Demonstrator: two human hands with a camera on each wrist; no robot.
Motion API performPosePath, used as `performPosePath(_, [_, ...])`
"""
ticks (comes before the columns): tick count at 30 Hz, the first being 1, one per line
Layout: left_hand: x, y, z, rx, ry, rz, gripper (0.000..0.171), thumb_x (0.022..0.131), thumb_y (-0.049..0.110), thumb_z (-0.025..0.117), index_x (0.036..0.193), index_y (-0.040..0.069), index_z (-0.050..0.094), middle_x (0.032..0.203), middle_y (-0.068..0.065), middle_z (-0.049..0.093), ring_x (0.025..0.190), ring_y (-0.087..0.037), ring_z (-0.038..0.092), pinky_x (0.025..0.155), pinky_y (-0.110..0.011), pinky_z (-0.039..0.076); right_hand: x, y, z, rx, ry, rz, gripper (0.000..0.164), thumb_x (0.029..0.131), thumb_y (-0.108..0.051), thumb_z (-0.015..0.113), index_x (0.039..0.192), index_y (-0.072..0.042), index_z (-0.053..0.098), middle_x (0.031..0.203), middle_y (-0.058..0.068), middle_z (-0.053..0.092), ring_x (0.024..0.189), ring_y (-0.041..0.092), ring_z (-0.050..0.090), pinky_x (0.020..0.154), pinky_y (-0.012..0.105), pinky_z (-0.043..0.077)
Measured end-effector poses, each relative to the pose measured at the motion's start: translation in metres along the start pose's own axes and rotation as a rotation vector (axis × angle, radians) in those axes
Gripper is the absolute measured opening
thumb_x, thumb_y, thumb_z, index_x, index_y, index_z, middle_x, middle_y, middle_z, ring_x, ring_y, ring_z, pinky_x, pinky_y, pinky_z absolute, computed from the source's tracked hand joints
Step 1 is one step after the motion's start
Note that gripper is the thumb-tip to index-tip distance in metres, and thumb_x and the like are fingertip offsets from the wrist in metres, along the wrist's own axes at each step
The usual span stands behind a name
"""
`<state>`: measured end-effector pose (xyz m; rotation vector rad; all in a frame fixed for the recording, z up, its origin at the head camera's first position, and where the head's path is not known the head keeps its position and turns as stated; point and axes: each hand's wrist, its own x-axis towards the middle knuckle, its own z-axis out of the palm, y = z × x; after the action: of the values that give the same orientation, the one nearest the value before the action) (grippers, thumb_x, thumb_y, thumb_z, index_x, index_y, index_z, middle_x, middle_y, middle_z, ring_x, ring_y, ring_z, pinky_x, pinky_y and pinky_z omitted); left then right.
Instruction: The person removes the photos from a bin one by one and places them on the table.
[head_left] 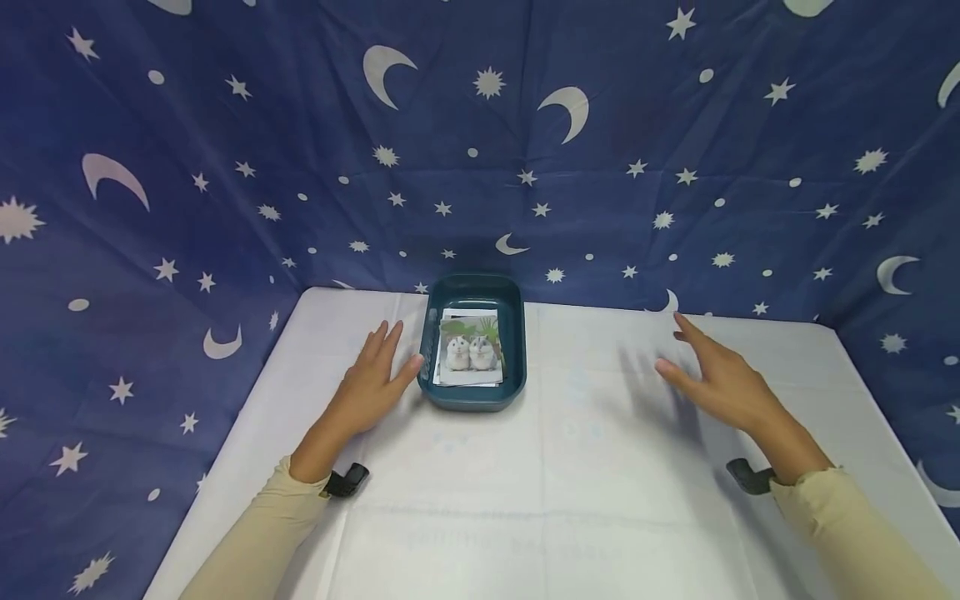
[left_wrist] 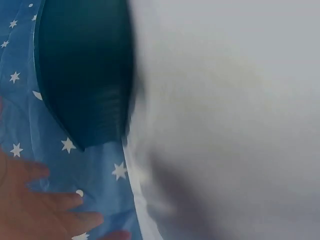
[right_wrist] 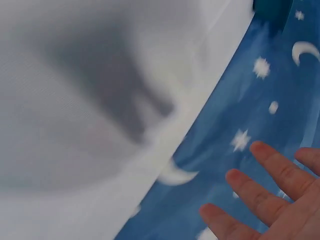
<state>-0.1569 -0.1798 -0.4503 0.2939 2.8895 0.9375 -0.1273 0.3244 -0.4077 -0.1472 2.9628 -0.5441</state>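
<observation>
A dark teal plastic tray (head_left: 472, 402) stands at the back of the white table, with a small stack of photo cards lying in it. The top card (head_left: 471, 346) pictures two hamsters in front of green leaves. My left hand (head_left: 369, 387) hovers just left of the tray, fingers spread and thumb tip near its rim; it holds nothing. Off to the right, my right hand (head_left: 723, 385) is held over the table with fingers extended and nothing in it. In the left wrist view the side of the tray (left_wrist: 87, 75) shows beyond the spread fingers (left_wrist: 65, 201).
A white cloth covers the table (head_left: 540, 500). Behind it and along both sides hangs a dark blue curtain (head_left: 465, 125) with white moons and stars. A black wrist strap device (head_left: 347, 481) sits at the left cuff, another black device (head_left: 750, 477) at the right.
</observation>
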Motion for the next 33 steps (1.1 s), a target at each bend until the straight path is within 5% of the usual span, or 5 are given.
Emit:
performPosePath(9, [0.019,0.016,0.016,-0.364,0.005,-0.178,0.076,0.107,0.058,0.037,0.163,0.008,0.023,0.162,-0.021,0.034,0.148,-0.042,0.038,0.121,-0.058,0.032,0.052,-0.073,0.018,0.144,-0.027,-0.195,0.08,0.101,-0.063,0.048,0.165,-0.024,0.019,0.151,0.014,0.053,0.134,0.039,0.054,0.104,0.065,0.044])
performPosePath(16, [0.029,0.024,0.032,-0.562,-0.001,-0.287,0.066,0.106,0.052,0.045,0.16,0.017,0.032,0.156,-0.015,0.045,0.143,-0.036,0.045,0.118,-0.055,0.036,0.095,-0.121,0.024,0.318,-0.092,-0.247,0.072,0.1,-0.065,0.048,0.155,-0.018,0.045,0.137,0.012,0.063,0.121,0.033,0.063,0.101,0.053,0.051])
performPosePath(23, [0.035,0.017,0.041,-0.649,-0.015,-0.273,0.071,0.103,0.045,0.057,0.162,0.022,0.025,0.162,-0.014,0.035,0.149,-0.034,0.039,0.12,-0.054,0.035,0.135,-0.162,0.025,0.449,-0.235,-0.199,0.072,0.094,-0.072,0.052,0.147,-0.023,0.055,0.13,0.007,0.065,0.111,0.029,0.066,0.088,0.044,0.058])
performPosePath(33, [0.034,0.008,0.046,-0.684,-0.02,-0.189,0.069,0.106,0.038,0.055,0.164,0.035,0.019,0.163,-0.012,0.034,0.148,-0.035,0.04,0.119,-0.058,0.035,0.182,-0.206,0.042,0.554,-0.403,-0.125,0.07,0.09,-0.067,0.064,0.14,-0.018,0.061,0.144,0.006,0.058,0.129,0.034,0.058,0.103,0.049,0.054])
